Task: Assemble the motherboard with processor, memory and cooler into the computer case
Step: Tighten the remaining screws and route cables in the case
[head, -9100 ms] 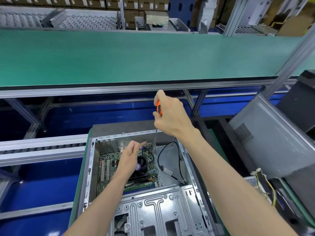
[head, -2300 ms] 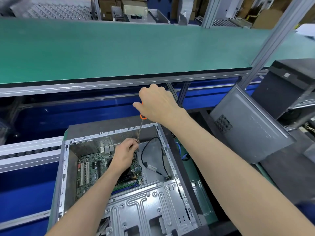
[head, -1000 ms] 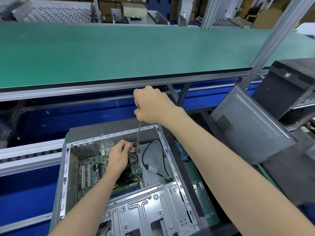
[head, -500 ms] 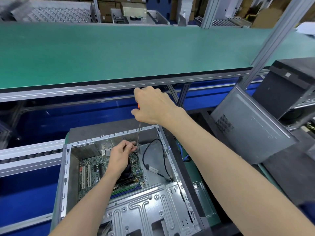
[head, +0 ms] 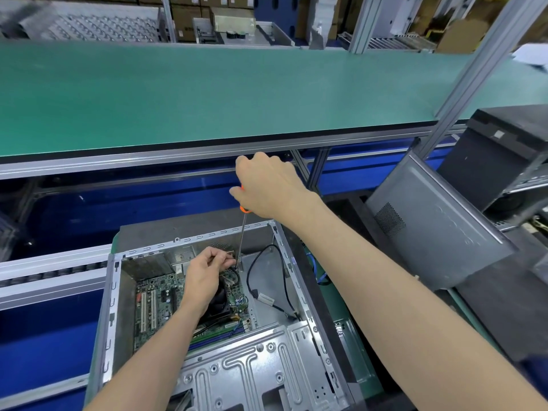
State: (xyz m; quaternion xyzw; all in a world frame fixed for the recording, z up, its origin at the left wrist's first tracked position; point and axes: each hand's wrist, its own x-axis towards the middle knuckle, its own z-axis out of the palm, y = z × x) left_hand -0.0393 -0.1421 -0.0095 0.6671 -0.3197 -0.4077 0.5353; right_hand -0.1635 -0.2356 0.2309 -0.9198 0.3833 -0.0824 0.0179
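Clearly I'm driving a screw: my right hand (head: 268, 185) wraps the screwdriver (head: 241, 232) upright, while my left hand (head: 207, 269) pinches near its tip to steady it at the motherboard (head: 154, 304)'s far edge, inside the computer case (head: 299, 289).

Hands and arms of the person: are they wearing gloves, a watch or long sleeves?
No gloves: the left hand and the right hand are both bare, with no ring or watch to be seen. Both forearms are bare too. At the bottom right corner a bit of dark blue sleeve shows on the right arm. No sleeve shows on the left arm.
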